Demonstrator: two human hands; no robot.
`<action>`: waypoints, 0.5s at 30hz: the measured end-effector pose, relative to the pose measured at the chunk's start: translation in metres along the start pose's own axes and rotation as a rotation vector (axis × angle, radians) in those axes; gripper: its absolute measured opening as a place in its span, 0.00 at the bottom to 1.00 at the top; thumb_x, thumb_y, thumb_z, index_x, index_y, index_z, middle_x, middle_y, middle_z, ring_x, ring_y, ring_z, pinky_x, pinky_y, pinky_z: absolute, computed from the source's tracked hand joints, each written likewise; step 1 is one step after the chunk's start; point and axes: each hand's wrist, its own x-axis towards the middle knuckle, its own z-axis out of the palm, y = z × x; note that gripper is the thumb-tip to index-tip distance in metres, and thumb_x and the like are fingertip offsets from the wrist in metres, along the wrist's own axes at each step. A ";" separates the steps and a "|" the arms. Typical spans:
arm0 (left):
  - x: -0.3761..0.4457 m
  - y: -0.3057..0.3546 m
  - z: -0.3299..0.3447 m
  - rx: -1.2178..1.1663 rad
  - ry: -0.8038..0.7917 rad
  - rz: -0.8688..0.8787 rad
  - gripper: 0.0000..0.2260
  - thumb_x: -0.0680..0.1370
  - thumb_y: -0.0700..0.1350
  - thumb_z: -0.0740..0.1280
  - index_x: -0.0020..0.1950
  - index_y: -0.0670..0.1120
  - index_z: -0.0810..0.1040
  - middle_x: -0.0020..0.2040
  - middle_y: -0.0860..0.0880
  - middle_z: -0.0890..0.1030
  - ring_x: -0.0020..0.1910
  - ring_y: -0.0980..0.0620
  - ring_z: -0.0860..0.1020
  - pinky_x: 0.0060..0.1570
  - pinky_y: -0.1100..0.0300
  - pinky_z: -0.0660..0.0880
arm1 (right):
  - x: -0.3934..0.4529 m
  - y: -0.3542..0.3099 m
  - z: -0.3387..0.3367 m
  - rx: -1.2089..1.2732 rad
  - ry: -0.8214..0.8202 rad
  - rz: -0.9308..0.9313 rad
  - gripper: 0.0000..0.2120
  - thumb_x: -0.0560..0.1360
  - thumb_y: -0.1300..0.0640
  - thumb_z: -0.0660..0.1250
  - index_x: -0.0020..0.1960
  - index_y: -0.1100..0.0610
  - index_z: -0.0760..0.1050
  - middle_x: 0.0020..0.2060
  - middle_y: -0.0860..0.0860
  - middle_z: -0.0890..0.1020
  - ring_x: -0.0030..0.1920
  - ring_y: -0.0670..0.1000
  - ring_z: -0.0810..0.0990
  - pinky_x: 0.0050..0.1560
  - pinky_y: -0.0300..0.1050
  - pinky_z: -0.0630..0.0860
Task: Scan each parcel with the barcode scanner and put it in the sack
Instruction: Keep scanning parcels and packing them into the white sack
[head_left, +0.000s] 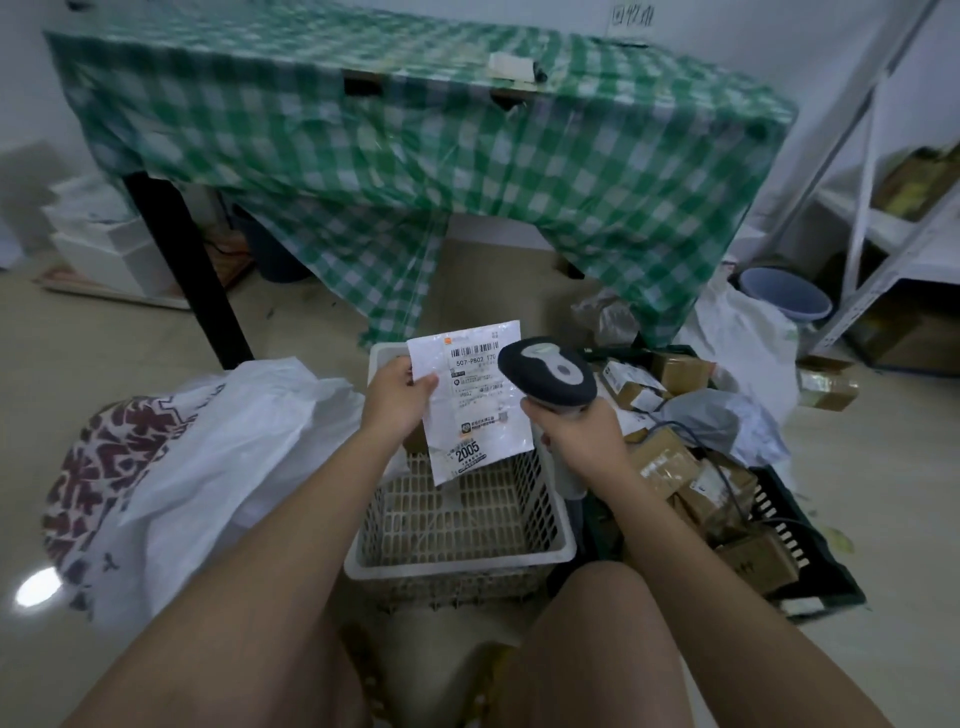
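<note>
My left hand (397, 397) pinches the left edge of a flat white parcel bag (475, 410) with a printed label, holding it upright above a white plastic basket (457, 558). My right hand (576, 428) grips the handle of a dark barcode scanner (550, 374), whose head sits right beside the parcel's top right corner and label barcode. A large white sack (208, 457) with dark red printing lies open on the floor to the left of my left arm.
A black crate (810, 551) on the right holds several brown cardboard parcels (665, 462) and a grey bag. A table with a green checked cloth (415, 171) stands ahead. White shelving (883, 223) and a blue bucket (784, 299) are at the right.
</note>
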 end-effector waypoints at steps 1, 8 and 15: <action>0.000 0.001 0.001 0.012 0.002 -0.001 0.08 0.79 0.40 0.65 0.57 0.46 0.78 0.57 0.45 0.82 0.53 0.44 0.81 0.55 0.43 0.78 | -0.002 0.001 0.003 -0.032 -0.019 -0.014 0.10 0.73 0.57 0.73 0.36 0.58 0.75 0.27 0.51 0.78 0.31 0.47 0.76 0.34 0.41 0.73; 0.001 0.001 0.003 0.002 0.004 -0.006 0.07 0.79 0.39 0.65 0.56 0.46 0.78 0.58 0.45 0.81 0.55 0.44 0.80 0.57 0.44 0.77 | -0.010 0.002 0.014 -0.106 -0.056 -0.036 0.09 0.72 0.61 0.69 0.36 0.62 0.72 0.28 0.54 0.74 0.31 0.51 0.70 0.27 0.35 0.66; -0.001 -0.001 0.007 -0.026 0.003 -0.017 0.07 0.79 0.38 0.65 0.56 0.45 0.77 0.58 0.45 0.81 0.55 0.45 0.80 0.57 0.49 0.77 | -0.008 0.003 0.014 -0.082 -0.028 0.020 0.07 0.70 0.61 0.68 0.36 0.62 0.73 0.27 0.54 0.74 0.33 0.53 0.72 0.34 0.44 0.69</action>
